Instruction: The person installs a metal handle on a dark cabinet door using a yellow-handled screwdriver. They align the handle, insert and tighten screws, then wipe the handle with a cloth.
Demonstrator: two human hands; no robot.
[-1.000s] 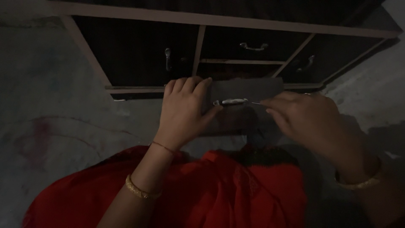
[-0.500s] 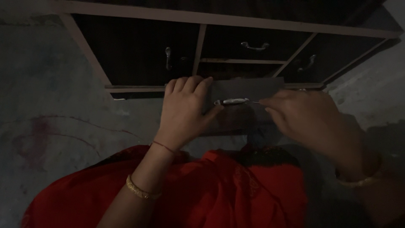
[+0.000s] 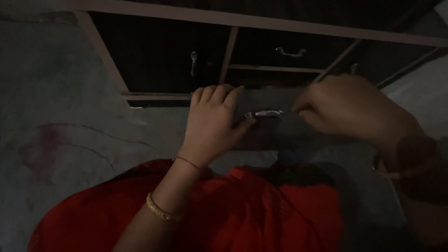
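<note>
- From the head camera, looking down in very dim light: the left hand (image 3: 212,123) lies flat across a dark grey rectangular pouch (image 3: 273,122), fingers spread over its top edge and the thumb pressing near a small silvery metal clasp (image 3: 263,113) on its face.
- The right hand (image 3: 347,109) is at the pouch's other end, fingers curled and pinched together just beside the clasp; they seem to nip the pouch's edge or the clasp's tip, though it is too dark to tell which.
- So both hands are closed on the pouch, which is held up in the middle of the view, above the lap and in front of the cabinet.
- A thin red thread (image 3: 189,162) circles the left wrist, and a gold bangle (image 3: 161,211) sits lower on that forearm.
- Bright red cloth (image 3: 261,210) covers the lap below the hands.
- Behind the pouch stands a dark wooden cabinet with a pale frame (image 3: 112,60); a metal door handle (image 3: 193,62) and a curved drawer pull (image 3: 290,52) show on its fronts.
- A grey mottled floor (image 3: 56,121) spreads to the left, marked with faint reddish curved lines.
</note>
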